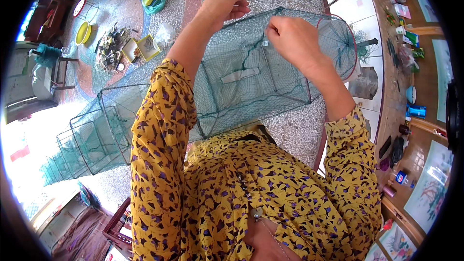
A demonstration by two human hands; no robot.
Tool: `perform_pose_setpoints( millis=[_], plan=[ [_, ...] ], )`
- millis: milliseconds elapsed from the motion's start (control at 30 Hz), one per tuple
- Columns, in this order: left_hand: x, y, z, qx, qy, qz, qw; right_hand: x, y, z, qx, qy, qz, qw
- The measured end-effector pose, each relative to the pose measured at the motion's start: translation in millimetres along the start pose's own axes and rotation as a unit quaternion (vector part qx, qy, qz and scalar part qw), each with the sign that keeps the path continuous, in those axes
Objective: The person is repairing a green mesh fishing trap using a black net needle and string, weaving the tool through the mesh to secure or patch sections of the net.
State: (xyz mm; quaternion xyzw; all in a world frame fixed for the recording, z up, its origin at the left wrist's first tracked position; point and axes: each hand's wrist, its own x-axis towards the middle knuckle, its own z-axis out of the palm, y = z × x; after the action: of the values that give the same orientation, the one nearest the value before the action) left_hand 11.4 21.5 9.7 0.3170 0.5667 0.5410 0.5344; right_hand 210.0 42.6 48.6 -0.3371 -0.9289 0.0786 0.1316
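Note:
A long green mesh trap (224, 96) on dark square frames stretches across the floor beneath my hands, its right end rounded by a red hoop (355, 53). My left hand (224, 5) is raised above the far edge of the netting, fingers curled and pinched; whatever they hold is too fine to make out. Closed with thumb and forefinger together, my right hand (292, 38) is over the netting, lower and to the right of the left one; what it grips is hidden. A pale strip (239, 75) shows within the mesh.
A yellow basin (83, 32), a tangled pile (110, 48), yellow boxes (147, 47) and a green bag (153, 1) lie at the back left. A wooden stool (63, 72) stands at left. A long cluttered counter (386, 130) runs along the right.

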Motion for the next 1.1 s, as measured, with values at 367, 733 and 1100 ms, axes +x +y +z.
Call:
perform_pose_setpoints(
  millis=[367,733,1100],
  plan=[
    [1,-12,7,0.044,-0.007,-0.073,0.996,16,-4,19,0.014,0.054,-0.006,0.998],
    [-8,-18,19,0.132,0.059,0.110,0.983,41,-14,21,0.002,0.072,0.038,0.997],
    [-11,-22,3,-0.039,0.002,-0.026,0.999,84,-7,13,0.178,0.034,0.040,0.983]
  ],
)
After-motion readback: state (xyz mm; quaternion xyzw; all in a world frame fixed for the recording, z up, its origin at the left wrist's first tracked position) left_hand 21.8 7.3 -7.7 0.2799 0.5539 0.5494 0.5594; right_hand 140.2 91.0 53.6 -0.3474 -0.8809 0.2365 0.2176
